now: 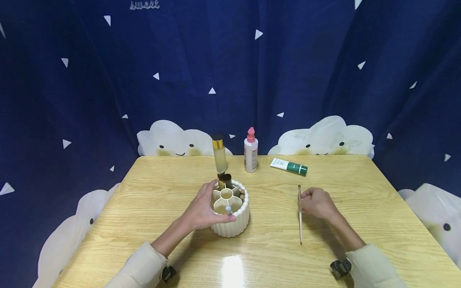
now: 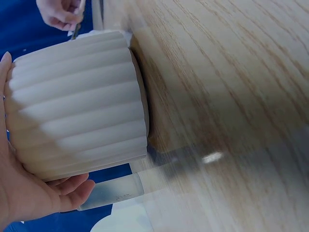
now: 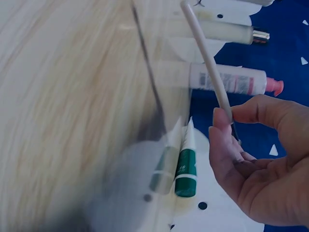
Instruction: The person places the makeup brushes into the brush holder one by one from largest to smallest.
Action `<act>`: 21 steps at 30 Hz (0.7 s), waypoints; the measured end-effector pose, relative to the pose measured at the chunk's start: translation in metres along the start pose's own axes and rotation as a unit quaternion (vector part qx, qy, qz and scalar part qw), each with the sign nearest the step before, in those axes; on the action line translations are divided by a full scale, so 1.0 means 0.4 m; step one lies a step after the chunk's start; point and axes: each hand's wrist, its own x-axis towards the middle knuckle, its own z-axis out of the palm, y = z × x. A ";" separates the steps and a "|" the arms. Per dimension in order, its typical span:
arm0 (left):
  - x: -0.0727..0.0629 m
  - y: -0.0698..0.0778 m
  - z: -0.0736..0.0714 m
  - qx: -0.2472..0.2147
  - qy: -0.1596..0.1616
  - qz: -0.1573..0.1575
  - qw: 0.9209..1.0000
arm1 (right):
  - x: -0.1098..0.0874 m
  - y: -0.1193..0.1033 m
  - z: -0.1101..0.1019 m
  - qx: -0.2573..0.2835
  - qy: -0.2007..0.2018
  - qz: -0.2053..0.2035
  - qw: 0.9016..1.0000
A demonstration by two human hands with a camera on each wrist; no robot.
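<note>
A white ribbed round organizer [image 1: 230,228] with a beaded rim and inner dividers stands at the middle of the table. My left hand [image 1: 205,206] grips it from the left, thumb along the front of the rim and fingers at the back; the left wrist view shows the hand [image 2: 29,188] around its side. Dark-bristled makeup brushes [image 1: 225,178] and a pale blue-tipped stick [image 1: 228,209] stand inside. To the right, my right hand [image 1: 318,203] pinches a slim makeup brush [image 1: 300,224] between thumb and fingers, its pale handle [image 3: 205,53] pointing toward the front edge in the head view.
Behind the organizer stands a gold-collared bottle [image 1: 220,158], and beside it a white bottle with a pink pump [image 1: 251,154]. A white and green tube [image 1: 289,166] lies at the back right of the wooden table [image 1: 162,180]. A dark blue curtain [image 1: 230,60] hangs behind.
</note>
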 end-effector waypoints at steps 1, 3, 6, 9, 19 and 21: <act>0.000 0.000 0.000 -0.001 0.000 0.000 1.000 | -0.001 -0.007 0.003 0.007 0.004 -0.006 1.000; 0.000 0.001 0.000 0.000 0.000 0.001 1.000 | -0.003 -0.021 0.009 0.021 0.014 -0.017 1.000; 0.000 0.001 0.000 0.001 0.000 0.001 1.000 | -0.008 -0.044 0.017 0.046 0.019 -0.035 0.998; -0.001 0.000 0.000 0.001 -0.001 0.001 1.000 | -0.016 -0.070 0.022 0.058 0.029 -0.052 0.996; -0.001 0.001 0.001 0.000 -0.001 0.000 1.000 | -0.075 -0.192 0.059 0.113 0.091 -0.127 0.981; -0.001 0.001 0.001 0.001 -0.001 -0.001 1.000 | -0.086 -0.215 0.066 0.135 0.100 -0.140 0.976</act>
